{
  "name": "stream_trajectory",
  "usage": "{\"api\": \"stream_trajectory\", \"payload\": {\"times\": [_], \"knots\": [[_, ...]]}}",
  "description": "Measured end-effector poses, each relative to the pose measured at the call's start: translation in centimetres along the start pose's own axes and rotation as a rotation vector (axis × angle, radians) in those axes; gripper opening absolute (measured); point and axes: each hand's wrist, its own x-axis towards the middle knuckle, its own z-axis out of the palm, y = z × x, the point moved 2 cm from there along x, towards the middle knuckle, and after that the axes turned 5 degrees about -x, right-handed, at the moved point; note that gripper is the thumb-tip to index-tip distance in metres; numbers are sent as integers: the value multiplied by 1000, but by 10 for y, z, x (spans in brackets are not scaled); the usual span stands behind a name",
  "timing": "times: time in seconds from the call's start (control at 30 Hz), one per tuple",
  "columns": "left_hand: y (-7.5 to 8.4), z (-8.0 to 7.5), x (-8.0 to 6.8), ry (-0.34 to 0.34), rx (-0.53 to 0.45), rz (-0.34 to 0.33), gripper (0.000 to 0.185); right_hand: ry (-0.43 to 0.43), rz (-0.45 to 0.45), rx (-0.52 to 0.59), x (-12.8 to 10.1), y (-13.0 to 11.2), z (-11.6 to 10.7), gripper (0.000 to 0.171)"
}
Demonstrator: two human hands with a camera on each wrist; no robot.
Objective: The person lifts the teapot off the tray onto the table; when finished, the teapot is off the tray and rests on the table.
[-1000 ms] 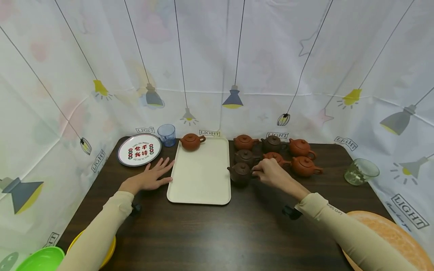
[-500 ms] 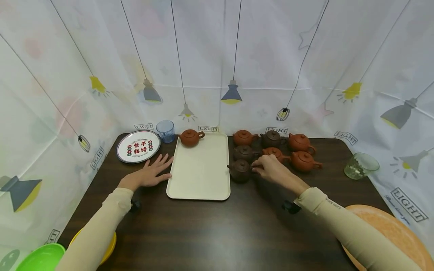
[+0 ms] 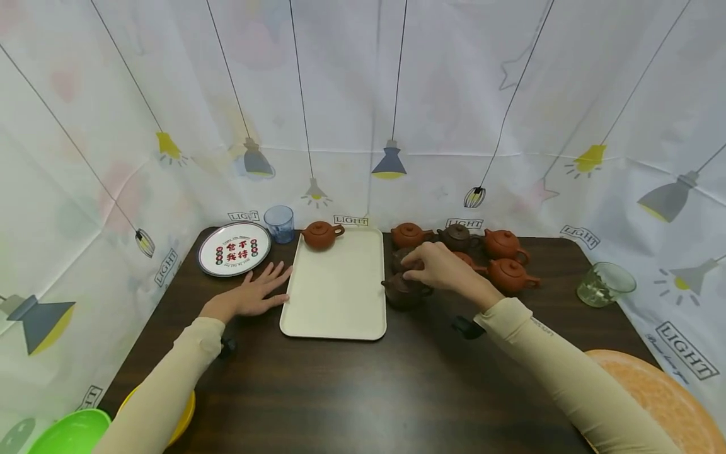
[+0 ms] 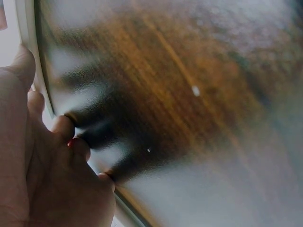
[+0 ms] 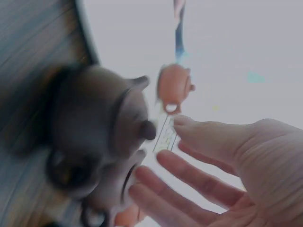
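Note:
My right hand (image 3: 445, 271) is over the front dark brown teapot (image 3: 401, 297), its fingers loosely extended around nothing. In the right wrist view those fingers stand apart from the teapot's lid knob (image 5: 147, 130). A second dark teapot (image 5: 111, 187) sits right behind the first, partly hidden by the hand in the head view. Palm down with spread fingers, my left hand (image 3: 249, 297) rests on the table by the left edge of a cream tray (image 3: 334, 302). A reddish-brown teapot (image 3: 320, 236) stands at the tray's far left corner.
Several more teapots, reddish (image 3: 508, 276) and dark (image 3: 455, 237), crowd the table right of the tray. A printed plate (image 3: 235, 249) and blue glass (image 3: 280, 224) are back left. A green glass (image 3: 605, 285) and an orange plate (image 3: 652, 391) lie right; green (image 3: 70, 432) and yellow (image 3: 184, 416) dishes, front left.
My right hand has left the front dark teapot's handle and moved up and left over its lid. The left hand has stayed in place.

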Motion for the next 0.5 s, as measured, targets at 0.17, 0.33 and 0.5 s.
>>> {"api": "stream_trajectory", "payload": {"times": [0.17, 0.33, 0.5], "knots": [[2, -1, 0, 14, 3, 4, 90, 7, -47, 111, 29, -17, -3, 38], [8, -2, -1, 8, -21, 11, 90, -16, -2, 224, 61, -29, 4, 55], [0, 5, 0, 14, -5, -5, 94, -60, 74, 326, 99, -37, 23, 66]]}}
